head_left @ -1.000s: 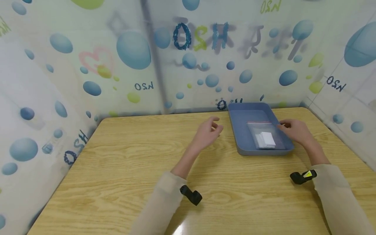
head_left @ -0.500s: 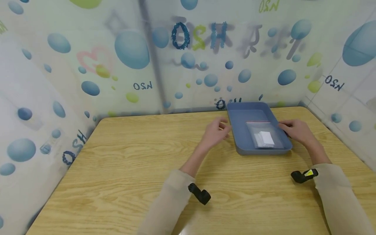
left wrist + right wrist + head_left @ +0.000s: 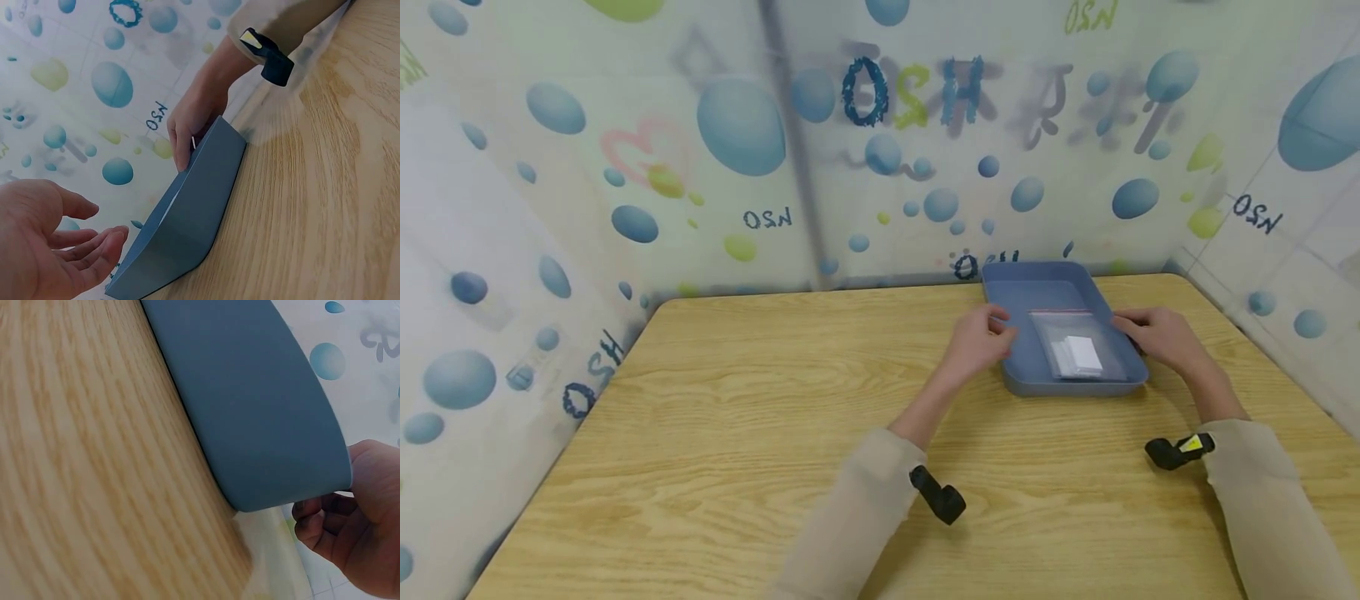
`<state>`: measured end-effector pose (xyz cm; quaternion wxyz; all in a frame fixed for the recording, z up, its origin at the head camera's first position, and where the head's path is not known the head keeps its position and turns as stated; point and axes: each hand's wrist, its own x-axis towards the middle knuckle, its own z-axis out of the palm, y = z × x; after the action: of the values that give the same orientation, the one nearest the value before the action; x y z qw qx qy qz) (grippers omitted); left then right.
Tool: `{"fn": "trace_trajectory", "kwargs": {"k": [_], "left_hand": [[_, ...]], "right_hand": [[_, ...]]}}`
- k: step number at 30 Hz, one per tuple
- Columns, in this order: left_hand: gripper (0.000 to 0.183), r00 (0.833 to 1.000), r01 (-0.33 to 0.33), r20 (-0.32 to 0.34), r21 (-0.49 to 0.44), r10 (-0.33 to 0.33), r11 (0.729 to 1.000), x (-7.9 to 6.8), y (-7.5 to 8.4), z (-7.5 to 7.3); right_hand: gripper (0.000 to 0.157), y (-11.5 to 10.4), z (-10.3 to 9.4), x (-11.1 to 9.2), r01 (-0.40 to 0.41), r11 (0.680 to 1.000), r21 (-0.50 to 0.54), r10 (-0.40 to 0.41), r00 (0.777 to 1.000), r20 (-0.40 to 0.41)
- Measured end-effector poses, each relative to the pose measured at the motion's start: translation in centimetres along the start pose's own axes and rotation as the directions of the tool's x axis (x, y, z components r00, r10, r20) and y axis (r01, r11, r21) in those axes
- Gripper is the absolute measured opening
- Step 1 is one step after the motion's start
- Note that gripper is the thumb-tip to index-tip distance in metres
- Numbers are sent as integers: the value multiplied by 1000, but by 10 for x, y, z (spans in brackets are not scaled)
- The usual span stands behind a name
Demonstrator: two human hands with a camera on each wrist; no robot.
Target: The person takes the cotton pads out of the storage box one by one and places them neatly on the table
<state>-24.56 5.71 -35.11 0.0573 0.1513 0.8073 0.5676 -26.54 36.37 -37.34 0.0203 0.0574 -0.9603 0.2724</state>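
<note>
A shallow blue-grey tray (image 3: 1033,296) stands on the table towards its far right. Inside it lies a clear zip bag (image 3: 1051,325) with a red strip along its top, holding flat white pieces (image 3: 1082,354). My right hand (image 3: 1159,337) grips the tray's right rim. In the right wrist view, the thumb of that hand (image 3: 365,531) goes over the rim while its fingers curl below on the outer side. My left hand (image 3: 976,343) is at the tray's left side. The left wrist view shows this hand (image 3: 56,240) with loosely bent fingers, the fingertips close to the tray wall (image 3: 187,219).
The wood-grain table (image 3: 737,417) runs up to a wall covering (image 3: 880,200) printed with blue and green bubbles and lettering. A small black camera sits on each wrist, the left one (image 3: 938,496) and the right one (image 3: 1178,452), over beige sleeves.
My left hand has moved right, from over the table up to the tray's left side. The right hand has closed in on the right rim and now grips it. The tray stays in place.
</note>
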Motion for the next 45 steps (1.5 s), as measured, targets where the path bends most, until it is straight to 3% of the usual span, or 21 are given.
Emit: {"fn": "trace_trajectory", "kwargs": {"k": [8,30,45], "left_hand": [[29,1000,18,2,53,-18,998,3,9,11],[33,999,14,30,-12,-14,1000,11,5,39],[34,990,140,-2,-47,-140,989,18,6,54]], "right_hand": [[54,0,-1,0,-1,1000,2,1,1000,7],[54,4,1,2,11,1000,-26,-11,1000,-3],[52,4,2,1,36,999,-6,-36,999,-4]]}}
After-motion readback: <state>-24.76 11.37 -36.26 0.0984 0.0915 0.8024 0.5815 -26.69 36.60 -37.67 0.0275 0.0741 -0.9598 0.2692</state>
